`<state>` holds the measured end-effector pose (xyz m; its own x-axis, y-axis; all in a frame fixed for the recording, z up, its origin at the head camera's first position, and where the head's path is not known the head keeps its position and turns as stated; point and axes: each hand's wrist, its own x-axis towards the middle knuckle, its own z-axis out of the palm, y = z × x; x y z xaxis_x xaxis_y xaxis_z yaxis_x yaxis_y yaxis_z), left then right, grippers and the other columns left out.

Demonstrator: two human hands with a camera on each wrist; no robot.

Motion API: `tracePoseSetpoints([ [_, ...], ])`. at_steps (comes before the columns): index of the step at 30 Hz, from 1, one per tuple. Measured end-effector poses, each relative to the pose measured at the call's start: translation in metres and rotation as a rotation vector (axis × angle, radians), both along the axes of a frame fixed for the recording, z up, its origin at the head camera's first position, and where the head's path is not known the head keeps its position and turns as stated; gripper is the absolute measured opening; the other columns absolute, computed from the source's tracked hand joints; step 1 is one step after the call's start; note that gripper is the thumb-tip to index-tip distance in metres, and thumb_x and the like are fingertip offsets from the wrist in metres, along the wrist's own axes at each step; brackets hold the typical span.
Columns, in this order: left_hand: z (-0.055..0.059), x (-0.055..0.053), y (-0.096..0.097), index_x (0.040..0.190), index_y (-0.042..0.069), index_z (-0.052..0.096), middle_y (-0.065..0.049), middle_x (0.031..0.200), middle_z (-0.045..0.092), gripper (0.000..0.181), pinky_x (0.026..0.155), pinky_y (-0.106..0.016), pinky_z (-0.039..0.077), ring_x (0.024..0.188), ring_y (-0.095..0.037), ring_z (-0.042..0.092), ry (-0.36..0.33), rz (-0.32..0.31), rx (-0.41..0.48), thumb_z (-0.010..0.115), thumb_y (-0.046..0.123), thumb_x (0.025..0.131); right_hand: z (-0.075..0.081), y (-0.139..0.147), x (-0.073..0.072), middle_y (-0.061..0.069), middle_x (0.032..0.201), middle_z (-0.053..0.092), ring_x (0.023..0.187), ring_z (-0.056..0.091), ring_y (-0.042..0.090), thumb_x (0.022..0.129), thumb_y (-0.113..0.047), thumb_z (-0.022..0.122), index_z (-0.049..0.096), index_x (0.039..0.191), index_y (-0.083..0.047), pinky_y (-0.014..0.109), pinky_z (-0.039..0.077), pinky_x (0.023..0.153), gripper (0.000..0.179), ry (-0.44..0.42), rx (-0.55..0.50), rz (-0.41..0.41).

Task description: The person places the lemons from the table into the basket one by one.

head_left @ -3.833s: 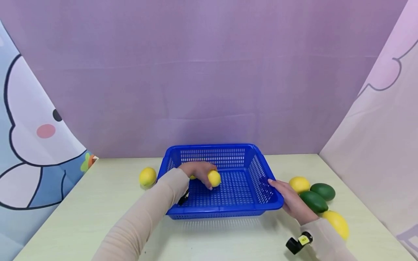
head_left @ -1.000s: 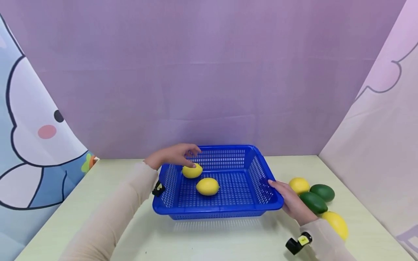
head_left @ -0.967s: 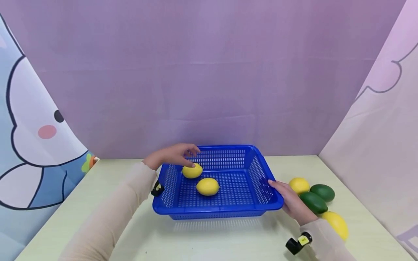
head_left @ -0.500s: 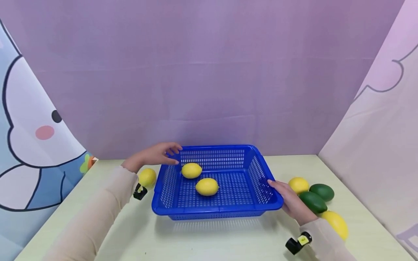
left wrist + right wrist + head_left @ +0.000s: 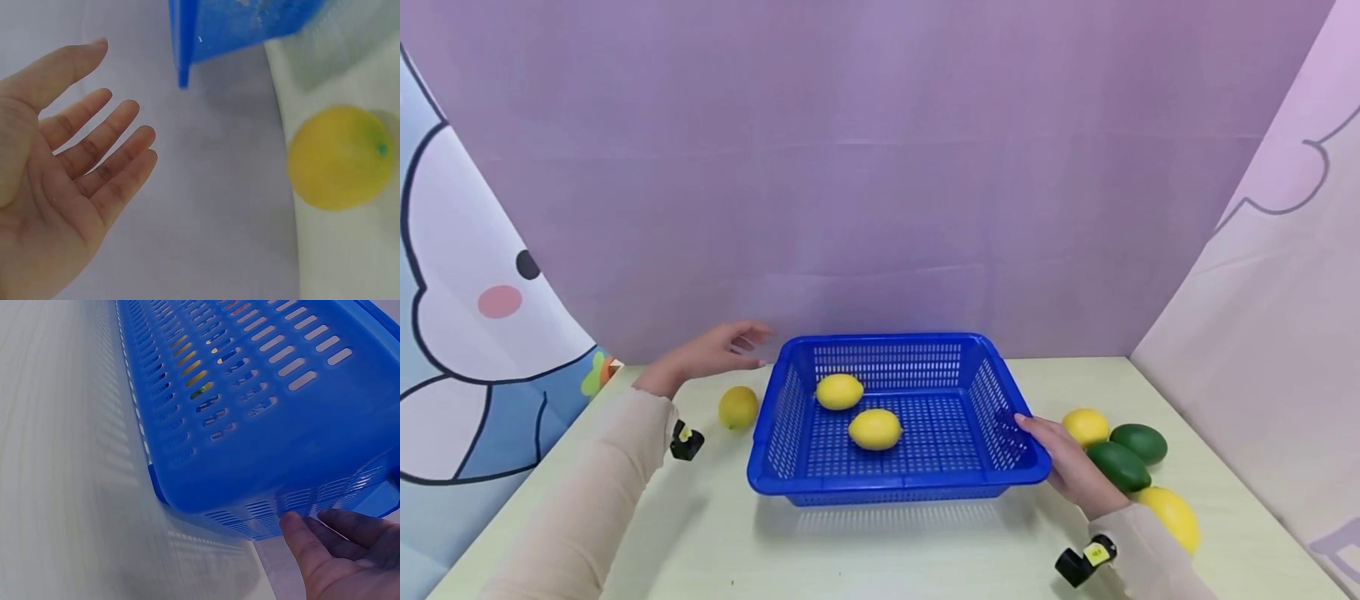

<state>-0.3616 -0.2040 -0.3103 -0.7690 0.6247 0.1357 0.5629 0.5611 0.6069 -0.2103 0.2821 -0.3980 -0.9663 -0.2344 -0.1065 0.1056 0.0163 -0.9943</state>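
My left hand (image 5: 711, 354) hovers behind and above a lemon (image 5: 738, 408) that lies on the table left of the blue plastic basket (image 5: 902, 482). In the left wrist view its fingers (image 5: 115, 134) are spread loosely, apart from the lemon (image 5: 340, 157), with nothing in the palm. My right hand (image 5: 1071, 462) grips the basket's right rim, thumb over the edge. From the right wrist, the other fingers (image 5: 356, 526) show against the basket's outer side. Inside the basket rest two lemons, one toward the back left (image 5: 839, 392) and one nearer the front (image 5: 876, 429).
Beside my right forearm sit a lemon (image 5: 1086, 427), two dark green avocado-like fruits (image 5: 1138, 442) and a larger yellow fruit (image 5: 1172, 517), partly behind the sleeve. A purple cloth backdrop (image 5: 880, 208) rises behind the pale table (image 5: 865, 558), with printed cloths at both sides.
A lemon that my left hand held inside the basket now lies there, released. The left hand has drawn back leftward, out past the basket's rim. My right hand keeps its grip.
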Motion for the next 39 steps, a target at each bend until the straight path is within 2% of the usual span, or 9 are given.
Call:
tracePoseSetpoints([
  [4, -0.008, -0.004, -0.011, 0.132, -0.004, 0.045, -0.025, 0.125, 0.052, 0.051, 0.093, -0.052, 0.045, 0.111, -0.039, 0.051, 0.023, 0.027, -0.008, 0.064, 0.015, 0.089, 0.0, 0.0, 0.0, 0.008, 0.101, 0.067, 0.088, 0.067, 0.02, 0.102, -0.036, 0.036, 0.031, 0.136, 0.013, 0.034, 0.056, 0.077, 0.06, 0.005, -0.019, 0.008],
  [9, -0.016, -0.006, -0.017, 0.13, -0.003, 0.047, -0.022, 0.123, 0.054, 0.05, 0.094, -0.053, 0.044, 0.111, -0.039, 0.051, 0.018, 0.068, -0.026, 0.065, 0.021, 0.089, -0.001, 0.001, -0.001, 0.008, 0.1, 0.067, 0.087, 0.067, 0.019, 0.102, -0.034, 0.036, 0.038, 0.132, 0.011, 0.033, 0.056, 0.076, 0.054, 0.014, -0.038, 0.016],
  [19, -0.031, -0.005, -0.023, 0.129, -0.001, 0.047, -0.022, 0.123, 0.054, 0.05, 0.092, -0.054, 0.046, 0.112, -0.041, 0.051, -0.033, 0.104, -0.037, 0.065, 0.024, 0.089, 0.0, -0.001, -0.001, 0.01, 0.105, 0.065, 0.091, 0.066, 0.022, 0.102, -0.036, 0.036, 0.028, 0.139, 0.013, 0.035, 0.056, 0.079, 0.061, 0.009, -0.023, 0.01],
  [32, -0.053, -0.007, -0.033, 0.129, 0.0, 0.047, -0.025, 0.126, 0.052, 0.052, 0.093, -0.057, 0.044, 0.116, -0.044, 0.047, -0.084, 0.157, -0.07, 0.065, 0.028, 0.089, 0.0, -0.001, 0.0, 0.01, 0.106, 0.065, 0.092, 0.066, 0.022, 0.102, -0.037, 0.035, 0.027, 0.14, 0.012, 0.035, 0.055, 0.08, 0.062, 0.007, -0.022, 0.012],
  [39, -0.065, -0.006, -0.033, 0.13, -0.002, 0.045, -0.029, 0.131, 0.047, 0.055, 0.093, -0.058, 0.043, 0.117, -0.047, 0.045, -0.101, 0.16, -0.058, 0.065, 0.028, 0.088, 0.0, -0.001, 0.0, 0.01, 0.106, 0.065, 0.092, 0.066, 0.022, 0.102, -0.037, 0.035, 0.026, 0.14, 0.012, 0.035, 0.055, 0.08, 0.062, 0.01, -0.021, 0.011],
])
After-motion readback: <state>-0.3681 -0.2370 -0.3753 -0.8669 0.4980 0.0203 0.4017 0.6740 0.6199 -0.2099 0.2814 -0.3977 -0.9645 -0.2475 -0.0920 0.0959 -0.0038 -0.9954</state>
